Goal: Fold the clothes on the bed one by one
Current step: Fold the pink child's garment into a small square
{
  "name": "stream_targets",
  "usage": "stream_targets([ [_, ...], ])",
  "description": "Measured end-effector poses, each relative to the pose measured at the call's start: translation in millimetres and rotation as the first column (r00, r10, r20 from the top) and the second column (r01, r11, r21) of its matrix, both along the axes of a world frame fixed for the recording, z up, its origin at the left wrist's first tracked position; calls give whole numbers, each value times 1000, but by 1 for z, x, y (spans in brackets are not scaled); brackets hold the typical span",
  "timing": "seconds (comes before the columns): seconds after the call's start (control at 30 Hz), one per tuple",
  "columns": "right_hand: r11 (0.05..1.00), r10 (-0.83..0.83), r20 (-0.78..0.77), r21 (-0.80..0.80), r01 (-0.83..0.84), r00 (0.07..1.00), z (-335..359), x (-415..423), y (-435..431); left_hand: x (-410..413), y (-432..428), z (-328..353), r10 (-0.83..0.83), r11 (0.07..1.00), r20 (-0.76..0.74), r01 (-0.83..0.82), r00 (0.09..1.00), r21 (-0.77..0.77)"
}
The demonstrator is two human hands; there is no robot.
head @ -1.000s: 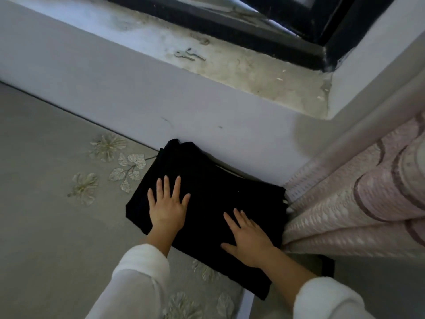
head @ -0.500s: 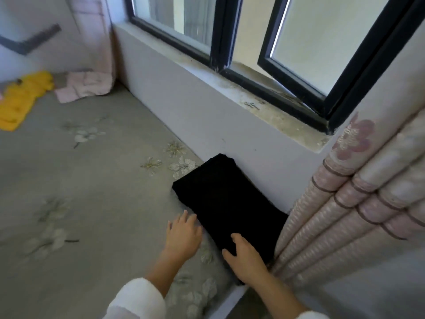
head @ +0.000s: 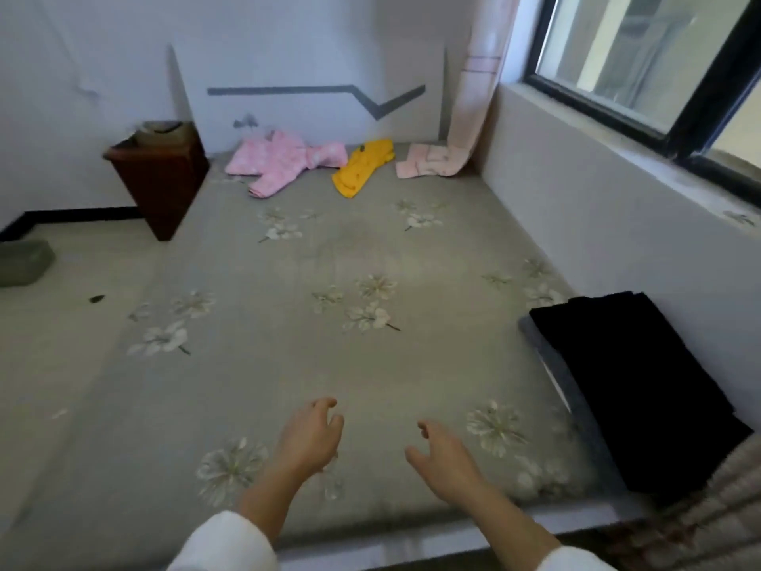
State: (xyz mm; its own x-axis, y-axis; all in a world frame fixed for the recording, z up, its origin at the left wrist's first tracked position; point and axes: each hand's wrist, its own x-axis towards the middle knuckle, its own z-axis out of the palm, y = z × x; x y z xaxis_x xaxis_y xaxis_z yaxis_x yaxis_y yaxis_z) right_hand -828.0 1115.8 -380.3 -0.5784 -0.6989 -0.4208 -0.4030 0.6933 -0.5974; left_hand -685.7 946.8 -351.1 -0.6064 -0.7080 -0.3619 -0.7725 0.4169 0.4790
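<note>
One piece looks done: the black garment [head: 634, 389] lies folded flat at the right side of the bed [head: 329, 364], against the low wall under the window [head: 638, 68], with a grey edge showing beneath it that cannot be identified. Two pieces plainly remain, both crumpled at the far end of the bed and well apart from the person: the pink garment [head: 280, 162] spread near the headboard wall, and the yellow garment [head: 362, 166] just to its right. A pale pink cloth [head: 424, 164] lies flat beside the yellow one, under the hem of the far curtain [head: 473, 96]; whether it is clothing awaiting a fold cannot be told. By this reckoning the task is roughly a third through. The left hand [head: 306, 440] and the right hand [head: 442, 455] hover over the near end of the bed, both empty, fingers loosely curled and gripping nothing. Nothing lies on the floral sheet between the hands and the unfolded pieces; only the reach is long, so the person would likely have to lean or climb forward. A dark wooden cabinet [head: 160, 179] stands off the bed's far left corner, and a second patterned curtain [head: 700, 521] bunches at the near right.
</note>
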Motion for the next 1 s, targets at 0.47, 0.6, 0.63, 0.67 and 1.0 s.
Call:
stream_targets([
  [0.47,923,381,-44,-39,-383,923,13,321,-289,367,-212,35,274,957,13,-271,962,-99],
  [0.6,883,466,-13,-47,-466,885,20,410,-355,458,-268,44,331,935,54,-319,942,-152],
  [0.63,872,488,-25,-44,-488,873,21,427,-373,475,-282,45,342,929,55,-330,938,-167],
  [0.67,862,504,-41,-39,-506,862,23,443,-392,490,-296,46,351,925,56,-337,935,-176],
  [1.0,831,547,-122,-42,-555,828,8,524,-580,559,-458,33,299,928,49,-279,953,-249],
])
